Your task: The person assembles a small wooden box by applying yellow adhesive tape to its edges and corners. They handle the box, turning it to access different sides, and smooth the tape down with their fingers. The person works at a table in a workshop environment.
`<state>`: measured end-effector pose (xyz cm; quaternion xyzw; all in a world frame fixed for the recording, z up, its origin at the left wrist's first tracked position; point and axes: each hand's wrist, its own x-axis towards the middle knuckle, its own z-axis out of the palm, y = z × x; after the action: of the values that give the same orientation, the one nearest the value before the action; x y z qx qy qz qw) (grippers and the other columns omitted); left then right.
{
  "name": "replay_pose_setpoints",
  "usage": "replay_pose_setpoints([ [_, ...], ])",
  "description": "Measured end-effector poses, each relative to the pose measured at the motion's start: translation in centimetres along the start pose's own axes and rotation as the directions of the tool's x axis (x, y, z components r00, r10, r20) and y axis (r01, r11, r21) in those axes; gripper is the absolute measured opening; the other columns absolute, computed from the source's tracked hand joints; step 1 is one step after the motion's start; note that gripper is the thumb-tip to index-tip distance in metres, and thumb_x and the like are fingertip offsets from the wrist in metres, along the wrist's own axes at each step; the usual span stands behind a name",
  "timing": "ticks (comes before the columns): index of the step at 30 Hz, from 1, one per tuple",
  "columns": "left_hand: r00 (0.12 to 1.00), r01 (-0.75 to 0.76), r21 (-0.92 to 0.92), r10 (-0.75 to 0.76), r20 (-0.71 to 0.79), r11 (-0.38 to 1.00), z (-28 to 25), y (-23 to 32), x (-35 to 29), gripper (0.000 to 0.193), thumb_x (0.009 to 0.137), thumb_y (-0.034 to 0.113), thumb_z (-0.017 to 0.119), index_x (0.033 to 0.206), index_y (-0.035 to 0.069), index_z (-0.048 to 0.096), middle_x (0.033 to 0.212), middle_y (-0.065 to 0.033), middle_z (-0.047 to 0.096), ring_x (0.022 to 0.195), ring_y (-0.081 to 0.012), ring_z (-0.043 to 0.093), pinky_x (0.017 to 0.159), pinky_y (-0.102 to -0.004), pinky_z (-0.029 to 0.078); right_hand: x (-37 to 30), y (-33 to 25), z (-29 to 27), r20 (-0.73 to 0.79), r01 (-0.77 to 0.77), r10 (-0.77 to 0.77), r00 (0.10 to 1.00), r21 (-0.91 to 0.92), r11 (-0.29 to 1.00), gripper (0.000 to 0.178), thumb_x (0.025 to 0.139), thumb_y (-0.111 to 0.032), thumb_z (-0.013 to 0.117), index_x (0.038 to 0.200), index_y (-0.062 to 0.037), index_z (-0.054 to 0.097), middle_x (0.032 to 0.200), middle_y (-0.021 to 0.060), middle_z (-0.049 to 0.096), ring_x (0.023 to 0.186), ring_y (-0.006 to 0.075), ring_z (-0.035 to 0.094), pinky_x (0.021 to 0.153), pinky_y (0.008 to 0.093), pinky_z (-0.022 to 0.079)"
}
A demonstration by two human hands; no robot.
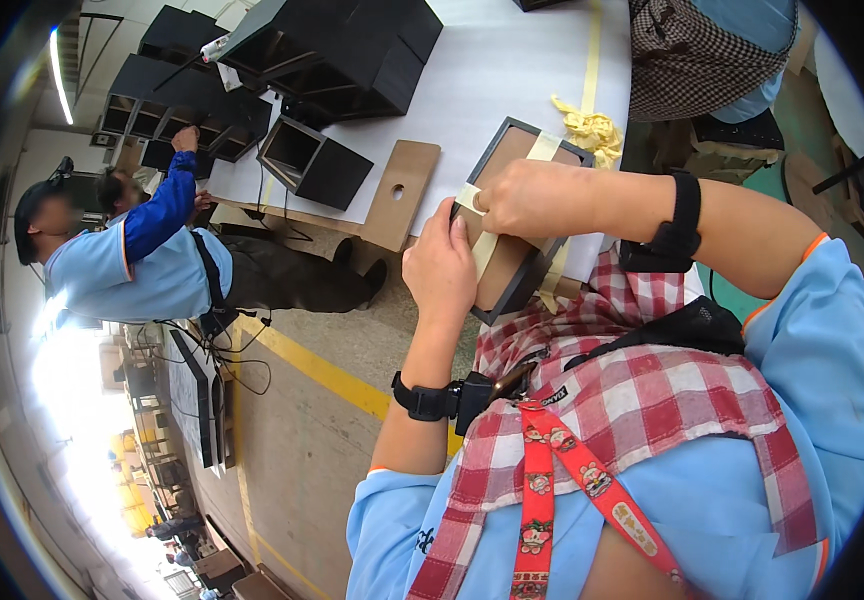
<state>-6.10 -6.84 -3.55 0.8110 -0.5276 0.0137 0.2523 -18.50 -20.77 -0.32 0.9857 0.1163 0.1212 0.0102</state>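
Observation:
A black-edged box (504,262) with a brown board face lies at the near edge of the table, cream masking tape (544,148) stuck across it in strips. My left hand (440,265) grips its left side, thumb on the face and fingers along the edge. Close beside that thumb, my right hand (530,198) is closed in a pinch on a strip of tape at the box's left edge. The fingertips of the right hand partly hide the tape end. More tape strips hang over the near side of the box.
A crumpled heap of yellow tape (590,132) lies past the box. Left of it are a brown board with a hole (404,190), an open black box (314,160) and larger stacked black boxes (342,50). Co-workers (142,250) stand at the left; another person (712,50) is at upper right.

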Motion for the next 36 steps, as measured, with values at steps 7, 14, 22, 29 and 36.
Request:
replay_pose_setpoints([
  [7, 1.000, -0.013, -0.042, 0.013, -0.016, 0.999, 0.0, -0.5, 0.3, 0.029, 0.088, 0.020, 0.052, 0.114, 0.007, 0.058, 0.094, -0.0139, 0.063, 0.084, -0.0321, 0.060, 0.072, -0.0410, 0.045, -0.5, -0.9, 1.8, -0.279, -0.096, 0.105, 0.955, 0.048, 0.994, 0.009, 0.068, -0.009, 0.063, 0.068, -0.0037, 0.056, 0.073, 0.0078, 0.055, 0.074, 0.0231, 0.057, 0.065, 0.0328, 0.050],
  [14, 0.974, -0.223, 0.072, 0.226, -0.032, 0.972, -0.9, 1.7, -0.8, 0.015, 0.082, 0.016, 0.058, 0.083, 0.004, 0.050, 0.080, -0.0108, 0.051, 0.080, -0.0301, 0.053, 0.068, -0.0410, 0.043, -1.0, -0.7, 4.1, -0.393, -0.143, 0.335, 0.857, 0.442, 0.885, 0.012, 0.070, -0.009, 0.067, 0.073, -0.0039, 0.056, 0.076, 0.0083, 0.055, 0.076, 0.0268, 0.055, 0.066, 0.0362, 0.048],
  [22, 0.944, -0.328, 0.160, 0.317, 0.089, 0.931, -1.0, 1.8, -0.1, 0.011, 0.084, 0.013, 0.052, 0.088, 0.003, 0.048, 0.082, -0.0131, 0.052, 0.079, -0.0331, 0.055, 0.066, -0.0428, 0.044, -0.9, -0.5, 3.9, -0.392, -0.126, 0.334, 0.857, 0.468, 0.874, 0.009, 0.072, -0.011, 0.065, 0.074, -0.0039, 0.060, 0.079, 0.0082, 0.057, 0.081, 0.0269, 0.056, 0.070, 0.0361, 0.048],
  [29, 0.909, -0.400, 0.021, 0.394, 0.137, 0.916, -1.5, 0.8, 0.1, 0.009, 0.086, 0.012, 0.048, 0.087, 0.003, 0.049, 0.082, -0.0131, 0.051, 0.077, -0.0332, 0.053, 0.067, -0.0432, 0.042, -0.8, -0.8, 4.7, -0.344, -0.185, 0.436, 0.832, 0.569, 0.801, 0.011, 0.073, -0.014, 0.067, 0.074, -0.0043, 0.062, 0.074, 0.0080, 0.057, 0.078, 0.0276, 0.056, 0.069, 0.0366, 0.047],
  [36, 0.966, -0.257, 0.115, 0.260, -0.009, 0.960, -0.5, 2.2, -0.5, 0.010, 0.084, 0.013, 0.049, 0.087, 0.004, 0.049, 0.081, -0.0137, 0.052, 0.077, -0.0340, 0.053, 0.068, -0.0460, 0.041, -0.7, -1.8, 3.5, -0.379, -0.190, 0.454, 0.806, 0.562, 0.805, 0.008, 0.071, -0.011, 0.067, 0.072, -0.0052, 0.062, 0.075, 0.0075, 0.056, 0.080, 0.0267, 0.055, 0.069, 0.0367, 0.048],
])
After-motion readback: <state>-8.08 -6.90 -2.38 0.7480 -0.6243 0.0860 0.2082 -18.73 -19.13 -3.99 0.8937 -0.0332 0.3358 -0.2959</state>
